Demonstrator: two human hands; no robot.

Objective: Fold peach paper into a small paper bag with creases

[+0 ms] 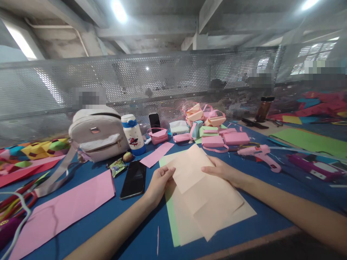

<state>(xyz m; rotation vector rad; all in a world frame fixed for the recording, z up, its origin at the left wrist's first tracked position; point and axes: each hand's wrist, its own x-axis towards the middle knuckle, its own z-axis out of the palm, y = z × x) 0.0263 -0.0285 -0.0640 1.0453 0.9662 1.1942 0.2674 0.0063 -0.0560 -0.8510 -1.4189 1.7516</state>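
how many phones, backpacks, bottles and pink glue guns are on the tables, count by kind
phones: 2, the flat phone and the upright phone
backpacks: 1, the pale backpack
bottles: 2, the white and blue bottle and the brown bottle
pink glue guns: 1, the pink glue gun
total: 6

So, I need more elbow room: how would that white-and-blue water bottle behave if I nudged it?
The water bottle stands tall and narrow, so a high push could tip it. Once down, its rounded body would probably roll. The backpack beside it might stop a leftward fall.
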